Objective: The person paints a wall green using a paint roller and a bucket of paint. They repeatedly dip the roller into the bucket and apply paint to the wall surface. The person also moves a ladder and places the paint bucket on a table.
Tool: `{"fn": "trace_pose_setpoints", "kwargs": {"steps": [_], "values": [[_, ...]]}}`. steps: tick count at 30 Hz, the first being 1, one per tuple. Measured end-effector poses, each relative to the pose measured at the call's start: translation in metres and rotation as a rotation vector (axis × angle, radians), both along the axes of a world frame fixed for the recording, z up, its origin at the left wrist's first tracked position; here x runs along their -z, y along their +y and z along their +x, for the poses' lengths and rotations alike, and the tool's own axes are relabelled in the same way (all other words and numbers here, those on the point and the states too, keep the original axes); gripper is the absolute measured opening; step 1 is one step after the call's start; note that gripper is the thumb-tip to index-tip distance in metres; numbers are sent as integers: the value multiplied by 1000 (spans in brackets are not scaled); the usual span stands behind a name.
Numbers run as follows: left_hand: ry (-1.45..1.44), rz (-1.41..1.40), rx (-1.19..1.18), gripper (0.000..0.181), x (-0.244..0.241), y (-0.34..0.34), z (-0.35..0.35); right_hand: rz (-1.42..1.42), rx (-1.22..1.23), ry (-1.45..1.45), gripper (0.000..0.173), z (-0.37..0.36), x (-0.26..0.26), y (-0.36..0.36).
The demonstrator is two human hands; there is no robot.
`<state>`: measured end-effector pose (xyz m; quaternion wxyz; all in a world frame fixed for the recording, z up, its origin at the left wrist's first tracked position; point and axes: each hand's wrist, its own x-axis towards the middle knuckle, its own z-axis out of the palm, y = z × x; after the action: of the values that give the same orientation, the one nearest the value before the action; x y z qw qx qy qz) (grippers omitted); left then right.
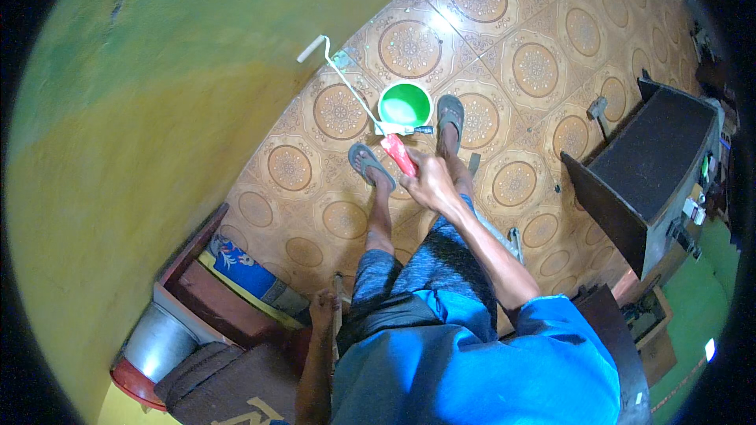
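Observation:
My right hand grips the red handle of a paint roller. Its pale wire frame reaches up and left to a small white roller sleeve, close to the wall's base. Between and just ahead of my sandalled feet stands a round plastic bucket with bright green paint inside. Across its near rim lies a tool with a dark handle, possibly a brush. Low on my left side, my left hand is curled around a thin upright rail, partly hidden by my body.
On the left rises a wall in green and yellow. Below it sit a brown wooden piece and a metal pot. A dark cabinet and a hammer-like tool are at right. Paint spots mark the patterned tile floor.

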<state>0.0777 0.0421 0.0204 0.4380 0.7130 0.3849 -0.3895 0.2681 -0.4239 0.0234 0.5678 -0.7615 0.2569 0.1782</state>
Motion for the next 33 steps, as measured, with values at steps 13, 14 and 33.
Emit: {"fn": "trace_pose_setpoints", "kwargs": {"steps": [13,14,33], "values": [[-107,-65,-68,25,-23,-35,15,-49,21,-50,45,-9,-20,10],[-88,-51,-85,26,-24,-39,19,-53,7,-23,40,2,-11,12],[-24,14,-167,27,-31,-39,17,-94,-94,17,28,22,103,23]]}}
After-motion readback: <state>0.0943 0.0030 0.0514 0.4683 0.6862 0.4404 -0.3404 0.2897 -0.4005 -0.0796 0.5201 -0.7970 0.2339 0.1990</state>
